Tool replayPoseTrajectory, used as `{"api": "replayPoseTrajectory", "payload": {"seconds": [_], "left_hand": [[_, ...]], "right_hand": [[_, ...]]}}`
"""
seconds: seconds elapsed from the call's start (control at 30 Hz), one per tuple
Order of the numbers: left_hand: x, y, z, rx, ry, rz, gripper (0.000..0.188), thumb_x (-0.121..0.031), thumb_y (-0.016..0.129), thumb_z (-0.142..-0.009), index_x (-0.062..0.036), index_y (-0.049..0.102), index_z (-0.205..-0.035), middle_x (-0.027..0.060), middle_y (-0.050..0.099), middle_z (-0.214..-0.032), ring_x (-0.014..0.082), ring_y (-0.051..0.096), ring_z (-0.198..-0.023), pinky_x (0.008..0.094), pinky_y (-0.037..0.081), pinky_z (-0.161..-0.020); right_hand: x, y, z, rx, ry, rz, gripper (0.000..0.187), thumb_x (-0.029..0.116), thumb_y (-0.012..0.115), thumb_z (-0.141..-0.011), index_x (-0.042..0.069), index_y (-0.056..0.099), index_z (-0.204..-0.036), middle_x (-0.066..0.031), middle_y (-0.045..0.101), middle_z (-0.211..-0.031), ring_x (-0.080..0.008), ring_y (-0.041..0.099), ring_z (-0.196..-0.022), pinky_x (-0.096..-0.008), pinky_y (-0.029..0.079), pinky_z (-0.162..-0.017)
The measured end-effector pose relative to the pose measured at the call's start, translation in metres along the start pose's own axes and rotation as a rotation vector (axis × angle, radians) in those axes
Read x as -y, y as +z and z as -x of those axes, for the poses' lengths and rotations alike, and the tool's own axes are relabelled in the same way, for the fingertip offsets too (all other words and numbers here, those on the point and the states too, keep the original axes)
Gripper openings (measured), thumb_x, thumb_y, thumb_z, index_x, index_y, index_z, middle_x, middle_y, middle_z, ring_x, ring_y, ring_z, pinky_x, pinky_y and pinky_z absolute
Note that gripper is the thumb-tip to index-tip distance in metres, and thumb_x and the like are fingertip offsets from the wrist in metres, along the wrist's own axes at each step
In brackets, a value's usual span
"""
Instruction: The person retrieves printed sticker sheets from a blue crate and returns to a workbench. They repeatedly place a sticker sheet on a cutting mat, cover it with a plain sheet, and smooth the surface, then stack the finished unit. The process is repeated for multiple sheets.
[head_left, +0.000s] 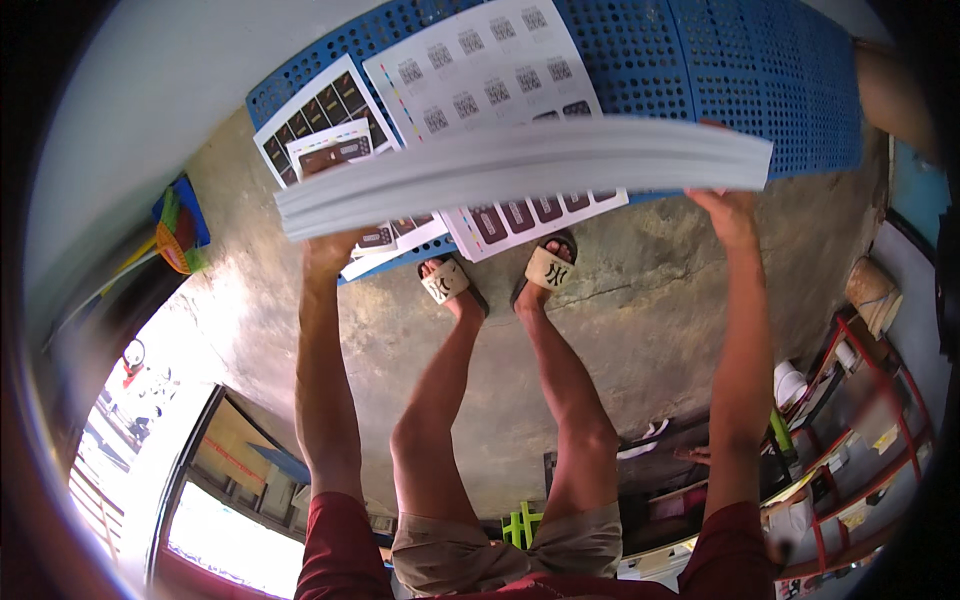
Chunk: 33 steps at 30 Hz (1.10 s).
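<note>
A thick stack of white paper is raised in front of me, its long edge turned my way and bowed slightly upward in the middle. My left hand grips its left end from below, with most of the fingers hidden behind it. At the right end my right hand is closed on the stack, fingertips showing at its upper edge. Beneath lie printed sheets: a large one with rows of square codes, one with dark label shapes, and a dark-patterned sheet with smaller prints at the left.
The sheets rest on a blue perforated bench. A broom and blue dustpan stand at the left wall. A red-framed shelf with clutter is at right. A green stool is behind my legs.
</note>
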<state>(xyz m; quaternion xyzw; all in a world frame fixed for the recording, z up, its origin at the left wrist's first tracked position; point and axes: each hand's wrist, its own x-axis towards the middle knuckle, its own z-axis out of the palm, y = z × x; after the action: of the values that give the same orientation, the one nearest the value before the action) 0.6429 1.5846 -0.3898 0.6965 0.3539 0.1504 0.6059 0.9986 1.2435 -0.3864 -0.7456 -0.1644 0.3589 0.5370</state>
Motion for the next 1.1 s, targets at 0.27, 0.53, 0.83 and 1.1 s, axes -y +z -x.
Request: {"api": "replayPoseTrajectory", "payload": {"seconds": [0.27,0.53,0.83,1.1], "left_hand": [[0.033,0.006,0.013,0.133,0.211,-0.287,0.062,-0.023,0.084,-0.067,-0.0034,0.057,-0.120,0.0111,0.060,-0.110,0.0232,0.059,-0.102,0.0353,0.048,-0.089],[0.000,-0.012,0.000,0.124,0.134,-0.562,0.061,-0.029,0.085,-0.066,-0.0034,0.059,-0.115,0.0133,0.062,-0.108,0.0312,0.062,-0.102,0.0394,0.051,-0.088],[0.001,-0.014,0.002,0.145,0.226,-0.387,0.055,-0.021,0.087,-0.066,-0.0012,0.062,-0.111,0.0145,0.066,-0.110,0.0285,0.067,-0.098,0.0358,0.055,-0.082],[-0.095,-0.006,0.006,0.390,-0.088,-0.625,0.050,-0.032,0.087,-0.070,-0.0115,0.070,-0.113,0.0110,0.072,-0.108,0.0285,0.068,-0.100,0.0395,0.053,-0.087]], "right_hand": [[-0.025,0.005,0.002,0.152,-0.121,0.010,0.051,0.026,0.075,-0.085,0.007,0.053,-0.127,-0.0072,0.055,-0.125,-0.0185,0.050,-0.116,-0.0348,0.041,-0.103],[-0.047,-0.014,0.002,0.233,-0.009,0.027,0.055,0.038,0.063,-0.093,0.006,0.047,-0.136,-0.0094,0.053,-0.133,-0.0208,0.050,-0.121,-0.0353,0.042,-0.103],[-0.063,-0.017,0.004,0.247,0.031,-0.133,0.043,0.038,0.061,-0.094,0.007,0.057,-0.125,-0.0104,0.056,-0.128,-0.0228,0.053,-0.119,-0.0397,0.043,-0.103],[-0.009,-0.038,0.082,0.270,0.153,0.286,0.062,0.017,0.090,-0.068,0.005,0.059,-0.120,-0.0075,0.065,-0.117,-0.0204,0.062,-0.106,-0.0366,0.054,-0.090]]}}
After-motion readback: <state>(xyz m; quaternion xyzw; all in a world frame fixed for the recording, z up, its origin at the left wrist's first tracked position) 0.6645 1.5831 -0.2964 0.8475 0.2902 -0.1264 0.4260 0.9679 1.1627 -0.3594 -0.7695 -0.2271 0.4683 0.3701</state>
